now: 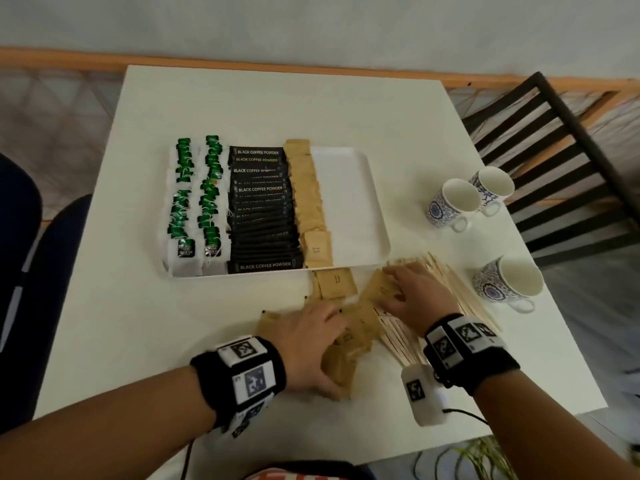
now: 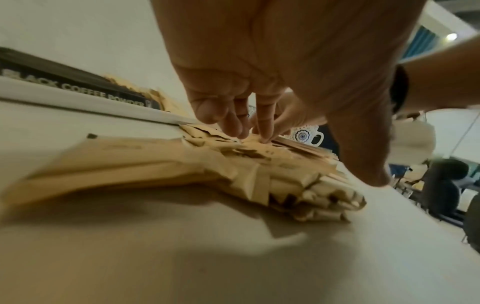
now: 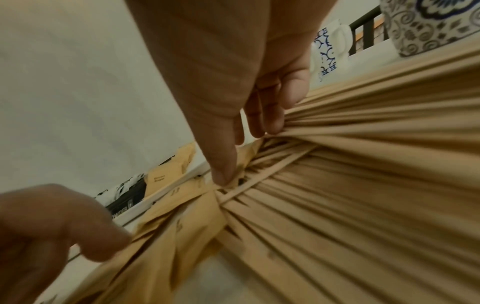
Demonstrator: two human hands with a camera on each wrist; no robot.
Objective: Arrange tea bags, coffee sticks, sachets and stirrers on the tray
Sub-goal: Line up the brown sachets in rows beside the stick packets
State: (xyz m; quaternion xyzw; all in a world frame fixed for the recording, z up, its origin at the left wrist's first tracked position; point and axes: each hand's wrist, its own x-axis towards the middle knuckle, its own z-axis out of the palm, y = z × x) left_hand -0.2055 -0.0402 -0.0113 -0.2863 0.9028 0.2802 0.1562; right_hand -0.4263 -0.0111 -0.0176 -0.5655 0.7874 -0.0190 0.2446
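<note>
A white tray (image 1: 346, 202) holds rows of green-tagged tea bags (image 1: 194, 195), black coffee sticks (image 1: 263, 216) and a column of brown sachets (image 1: 308, 202); its right part is bare. In front of it lies a loose heap of brown sachets (image 1: 337, 284), and wooden stirrers (image 1: 450, 282) fan out to the right. My left hand (image 1: 329, 327) rests over the heap, fingers (image 2: 265, 127) pointing down onto the sachets (image 2: 155, 164), thumb held off. My right hand (image 1: 401, 289) lies spread where heap and stirrers meet: its thumb (image 3: 223, 172) presses a sachet, its fingers (image 3: 270, 119) touch the stirrers (image 3: 363, 185).
Three blue-patterned cups stand on the right of the table: two at the back (image 1: 453, 202) (image 1: 491, 188), one (image 1: 509, 282) close beside the stirrers. A black slatted chair (image 1: 554, 150) is past the right edge, a dark blue seat (image 1: 20, 271) on the left.
</note>
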